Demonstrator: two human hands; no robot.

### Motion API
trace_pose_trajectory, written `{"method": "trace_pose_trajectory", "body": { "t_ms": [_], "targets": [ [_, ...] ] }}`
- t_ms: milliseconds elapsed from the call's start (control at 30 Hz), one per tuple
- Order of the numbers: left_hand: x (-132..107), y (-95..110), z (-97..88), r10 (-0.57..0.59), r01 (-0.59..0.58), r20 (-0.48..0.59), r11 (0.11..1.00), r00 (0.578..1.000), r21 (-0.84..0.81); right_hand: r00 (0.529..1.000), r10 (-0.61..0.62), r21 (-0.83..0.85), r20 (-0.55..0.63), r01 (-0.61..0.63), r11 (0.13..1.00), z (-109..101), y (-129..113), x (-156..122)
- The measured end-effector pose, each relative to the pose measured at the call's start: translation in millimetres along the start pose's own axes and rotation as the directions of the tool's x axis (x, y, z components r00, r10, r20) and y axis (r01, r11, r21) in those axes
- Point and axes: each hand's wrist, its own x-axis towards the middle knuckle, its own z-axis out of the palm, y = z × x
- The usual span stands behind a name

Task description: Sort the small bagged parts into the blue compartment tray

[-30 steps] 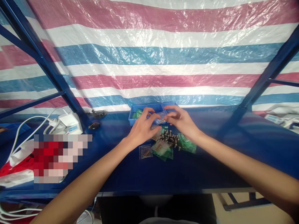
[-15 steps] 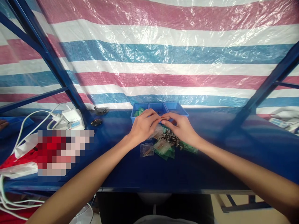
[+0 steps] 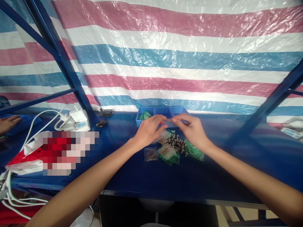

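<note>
My left hand (image 3: 149, 128) and my right hand (image 3: 191, 129) are raised close together over the table, fingertips pinched. Between them is a small clear plastic bag (image 3: 170, 123), partly hidden by the fingers. Below my hands lies a heap of small dark metal parts (image 3: 176, 143). Clear bags with thin brown pieces rest beside it, one of them a flat bag (image 3: 151, 154) to the left. Green plastic bags (image 3: 195, 151) lie to the right of the heap, and another green bag (image 3: 169, 159) in front of it.
Behind my hands stands a blue divided tray (image 3: 137, 119) with green bags in its left compartment. A black mouse-like object (image 3: 101, 124) and a white power strip (image 3: 80, 121) with cables are on the left. Another person's hand (image 3: 10, 123) shows at the far left.
The view has shifted slightly, so the scene sits a little lower and further right. My hands have drawn slightly apart, still pinching. More of the other person's hand shows at the left.
</note>
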Motion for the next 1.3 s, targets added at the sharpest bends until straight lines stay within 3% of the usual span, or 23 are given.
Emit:
{"method": "trace_pose_trajectory", "body": {
  "t_ms": [100,267,400,533,700,867,1067,1167,1300],
  "targets": [
    [-2,0,1.5,-0.016,0.016,0.022,1.0,1.0,0.002,0.992,0.115,0.11,0.049,-0.12,0.987,1,2,1],
    [-3,3,1.2,0.027,-0.037,0.081,0.991,0.996,0.126,0.978,0.19,0.29,0.085,-0.206,0.935,5,6,1],
    [-2,2,1.0,0.039,-0.042,0.023,0.991,0.999,0.131,0.969,0.178,0.314,0.173,-0.226,0.922,6,11,1],
    [1,0,-1.0,0.057,-0.057,-0.011,0.996,0.998,0.062,0.968,0.09,0.215,0.234,-0.141,0.966,7,12,0],
    [0,0,0.1,0.029,-0.029,-0.016,0.999,0.999,0.033,0.981,0.046,0.074,0.189,-0.061,0.995,4,8,1],
    [-1,2,0.4,-0.032,0.032,-0.033,0.999,0.999,0.023,0.977,0.143,0.168,0.157,-0.169,0.971,-5,13,9],
    [2,-1,-5.9,-0.064,0.065,-0.041,0.997,0.997,0.029,0.96,0.274,0.273,-0.059,-0.249,0.929,-26,30,27],
    [2,-2,-7.0,-0.064,0.066,-0.035,0.996,0.997,0.053,0.945,0.288,0.168,-0.153,-0.262,0.95,-36,41,35],
    [3,-3,-7.9,-0.064,0.065,-0.013,0.992,0.998,0.111,0.969,0.135,-0.228,-0.206,-0.182,0.957,-41,48,38]
  ]
}}
